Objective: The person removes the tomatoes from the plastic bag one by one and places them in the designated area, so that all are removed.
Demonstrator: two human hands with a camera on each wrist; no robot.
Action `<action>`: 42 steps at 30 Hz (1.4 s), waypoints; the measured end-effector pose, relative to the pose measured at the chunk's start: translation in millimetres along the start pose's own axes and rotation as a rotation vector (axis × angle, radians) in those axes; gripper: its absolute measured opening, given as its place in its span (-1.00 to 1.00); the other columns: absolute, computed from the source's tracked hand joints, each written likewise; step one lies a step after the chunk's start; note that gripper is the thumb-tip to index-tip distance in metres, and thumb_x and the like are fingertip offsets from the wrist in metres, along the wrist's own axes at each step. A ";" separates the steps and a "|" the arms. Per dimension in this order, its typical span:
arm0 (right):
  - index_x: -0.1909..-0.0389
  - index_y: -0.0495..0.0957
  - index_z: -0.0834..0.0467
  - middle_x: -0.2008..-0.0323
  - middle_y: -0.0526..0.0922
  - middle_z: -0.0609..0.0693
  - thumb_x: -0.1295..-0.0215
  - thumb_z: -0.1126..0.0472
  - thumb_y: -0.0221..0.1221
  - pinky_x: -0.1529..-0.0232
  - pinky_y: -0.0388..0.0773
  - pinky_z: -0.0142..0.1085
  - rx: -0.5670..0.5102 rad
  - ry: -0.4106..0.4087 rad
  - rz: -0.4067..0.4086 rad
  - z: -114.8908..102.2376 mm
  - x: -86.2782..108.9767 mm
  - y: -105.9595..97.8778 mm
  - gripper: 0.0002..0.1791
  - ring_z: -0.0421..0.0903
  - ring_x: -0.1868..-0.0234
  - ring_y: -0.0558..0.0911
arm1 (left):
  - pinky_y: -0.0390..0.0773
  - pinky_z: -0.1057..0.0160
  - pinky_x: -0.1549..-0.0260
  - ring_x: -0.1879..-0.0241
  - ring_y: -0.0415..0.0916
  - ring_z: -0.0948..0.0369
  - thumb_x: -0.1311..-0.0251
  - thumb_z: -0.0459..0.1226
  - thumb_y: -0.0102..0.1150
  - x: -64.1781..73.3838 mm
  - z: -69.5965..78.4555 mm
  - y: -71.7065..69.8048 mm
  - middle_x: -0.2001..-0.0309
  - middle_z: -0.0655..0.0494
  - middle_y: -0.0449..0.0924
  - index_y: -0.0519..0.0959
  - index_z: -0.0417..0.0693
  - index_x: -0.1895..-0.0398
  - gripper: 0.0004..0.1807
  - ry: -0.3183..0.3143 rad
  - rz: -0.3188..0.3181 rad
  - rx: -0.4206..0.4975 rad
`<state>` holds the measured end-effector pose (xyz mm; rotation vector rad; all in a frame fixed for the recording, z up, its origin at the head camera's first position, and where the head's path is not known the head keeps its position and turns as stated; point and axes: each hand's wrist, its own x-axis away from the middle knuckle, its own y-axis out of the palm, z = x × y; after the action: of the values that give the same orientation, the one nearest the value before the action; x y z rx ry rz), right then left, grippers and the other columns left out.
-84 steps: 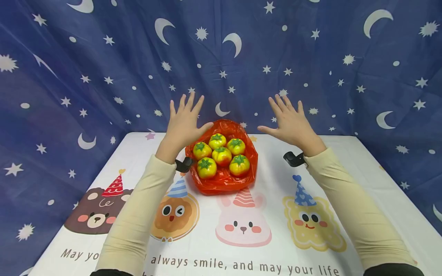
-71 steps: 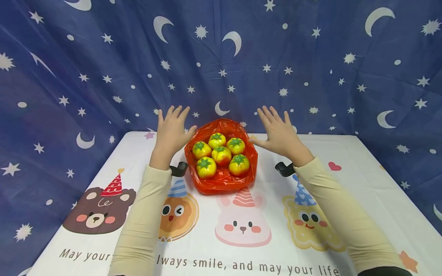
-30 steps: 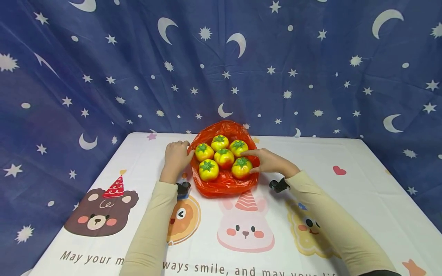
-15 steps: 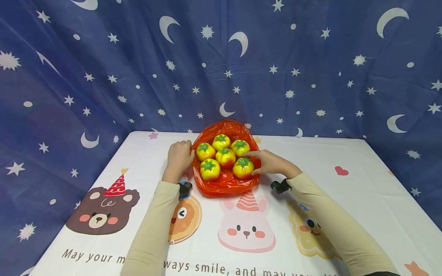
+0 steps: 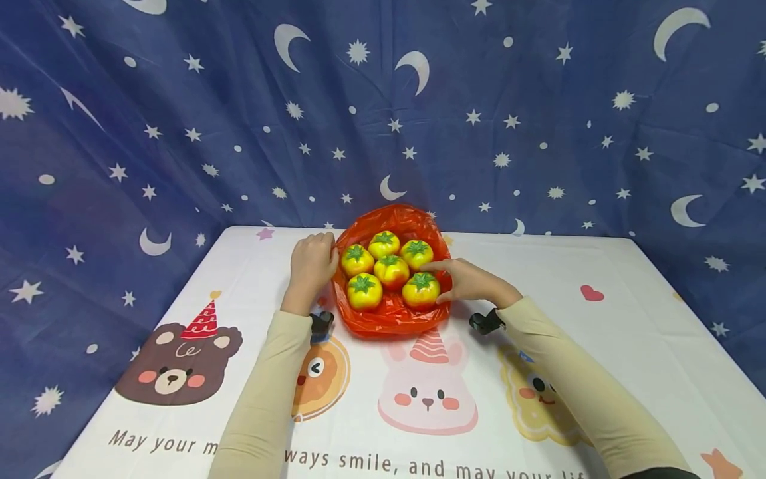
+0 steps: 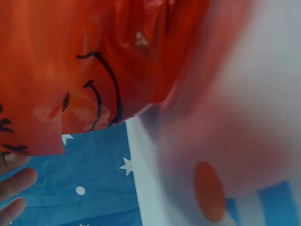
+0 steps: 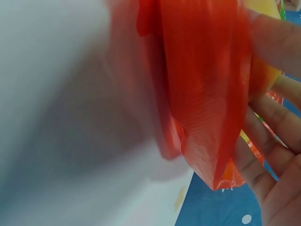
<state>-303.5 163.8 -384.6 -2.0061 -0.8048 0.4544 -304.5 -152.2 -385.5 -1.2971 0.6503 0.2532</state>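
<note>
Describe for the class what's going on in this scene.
A person is handling six yellow-and-red fruits in an open red plastic bag on a white table. Their left hand appears to grip the bag's left edge. Their right hand reaches in, thumb and fingers around the near-right fruit. All six are inside the bag.

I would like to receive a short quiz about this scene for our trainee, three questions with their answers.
1. How many fruits lie in the red bag?
2. True or false: the left hand is at the bag's right side.
3. Which fruit is between the thumb and fingers of the right hand?
A) the rearmost
B) the front-left one
C) the front-right one

Key: 1. Six. 2. False; it is at the left side. 3. C.
</note>
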 end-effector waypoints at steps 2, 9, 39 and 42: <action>-0.21 0.42 0.22 -0.16 0.52 0.18 0.06 0.31 0.37 -0.21 0.38 0.01 0.005 -0.013 0.011 -0.2 0.3 -0.3 -0.30 0.11 -0.17 0.50 | 0.48 0.04 0.32 0.41 0.52 -0.05 -0.13 -0.31 0.08 -1.4 1.0 -2.1 0.48 -0.12 0.58 0.50 -0.23 0.40 -0.88 0.011 0.021 0.000; -0.22 0.40 0.21 -0.22 0.44 0.22 0.11 0.29 0.40 -0.25 0.31 0.05 0.020 -0.025 0.041 0.7 2.3 0.9 -0.25 0.17 -0.26 0.40 | 0.49 0.03 0.31 0.42 0.54 -0.06 -0.12 -0.32 0.11 -4.6 5.5 -10.3 0.48 -0.12 0.60 0.51 -0.23 0.41 -0.89 0.028 0.077 -0.010; -0.17 0.40 0.18 -0.13 0.53 0.13 0.15 0.32 0.43 -0.15 0.41 0.05 -0.130 -0.055 0.258 5.4 19.5 -6.1 -0.25 0.12 -0.12 0.53 | 0.53 0.03 0.44 0.46 0.53 -0.05 -0.14 -0.33 0.05 -4.1 10.3 -11.3 0.45 -0.14 0.55 0.54 -0.28 0.37 -0.85 0.106 0.040 -0.035; -0.18 0.40 0.18 -0.15 0.51 0.13 0.15 0.30 0.43 -0.16 0.42 0.04 -0.148 -0.058 0.273 5.2 20.4 -8.4 -0.25 0.13 -0.12 0.53 | 0.52 0.05 0.44 0.44 0.53 -0.05 -0.12 -0.33 0.09 -3.9 9.9 -9.8 0.44 -0.14 0.56 0.56 -0.26 0.32 -0.85 0.120 0.068 -0.046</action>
<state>-295.0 184.3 -380.3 -2.2620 -0.6162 0.6271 -299.5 -144.9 -374.1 -1.3431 0.7953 0.2480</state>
